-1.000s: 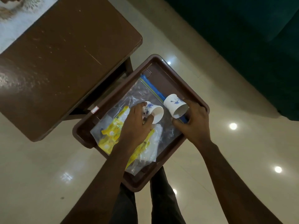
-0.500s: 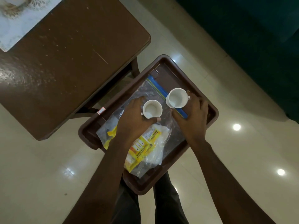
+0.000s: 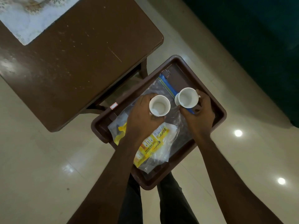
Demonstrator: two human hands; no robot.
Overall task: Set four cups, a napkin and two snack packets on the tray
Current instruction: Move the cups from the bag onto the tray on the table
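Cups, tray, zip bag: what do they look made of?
Left cup and right cup: white, smooth, thick-rimmed, probably glazed ceramic. Tray: likely moulded plastic, brown, semi-gloss, rounded rim. Zip bag: thin clear plastic, crinkled, glossy, blue seal strip.

A brown tray [image 3: 182, 78] carries a clear bag [image 3: 155, 89] with a blue zip strip, spread over most of the tray's base. Two white cups [image 3: 159, 105] are upright over the bag at the tray's far half. A yellow packet [image 3: 152, 144] lies at its near end, and another [image 3: 120, 131] at its left edge. Left of the tray stands a brown worktop [image 3: 77, 62] bearing a white mat [image 3: 32, 21]. Below the tray is glossy floor [image 3: 40, 159].
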